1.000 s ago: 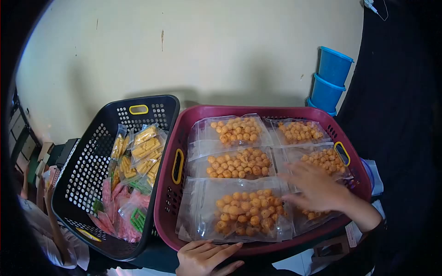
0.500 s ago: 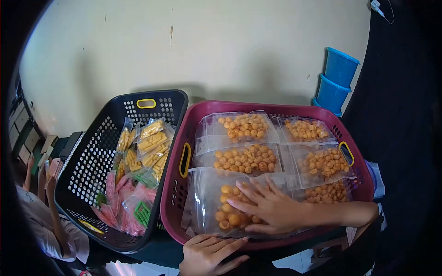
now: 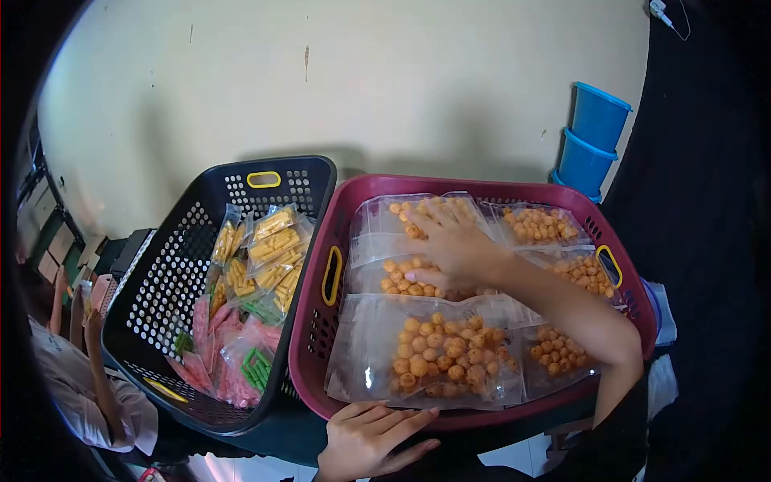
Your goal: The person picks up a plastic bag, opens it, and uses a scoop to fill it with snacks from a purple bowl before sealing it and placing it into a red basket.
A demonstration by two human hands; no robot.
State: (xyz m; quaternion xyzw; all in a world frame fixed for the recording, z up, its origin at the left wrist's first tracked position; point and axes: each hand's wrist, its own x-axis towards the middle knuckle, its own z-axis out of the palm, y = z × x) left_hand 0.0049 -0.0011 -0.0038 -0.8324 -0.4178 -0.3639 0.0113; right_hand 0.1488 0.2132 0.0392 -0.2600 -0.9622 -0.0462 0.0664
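Note:
A maroon basket (image 3: 301,353) holds clear bags of round orange snack balls, laid flat in two columns. My right hand (image 3: 456,247) reaches across it, fingers spread over the back left bag (image 3: 399,207), its thumb above the middle left bag (image 3: 399,275). The hand and forearm partly cover both. The front left bag (image 3: 450,353) lies fully in sight, its balls spread out. On the right side are a back bag (image 3: 538,225), a middle bag (image 3: 585,275) and a front bag (image 3: 554,349). At the basket's front rim rests my left hand (image 3: 373,442), fingers stretched out and holding nothing.
Left of the maroon basket stands a black basket (image 3: 152,281) with bags of yellow sticks (image 3: 275,243) and pink and green snacks (image 3: 233,353). Blue tubs (image 3: 590,140) are stacked by the wall. At far left sits another person (image 3: 88,394).
My right hand has moved from the front left bag to the back left one, leaving the front bag uncovered with its balls more spread out. My left hand stays at the front rim.

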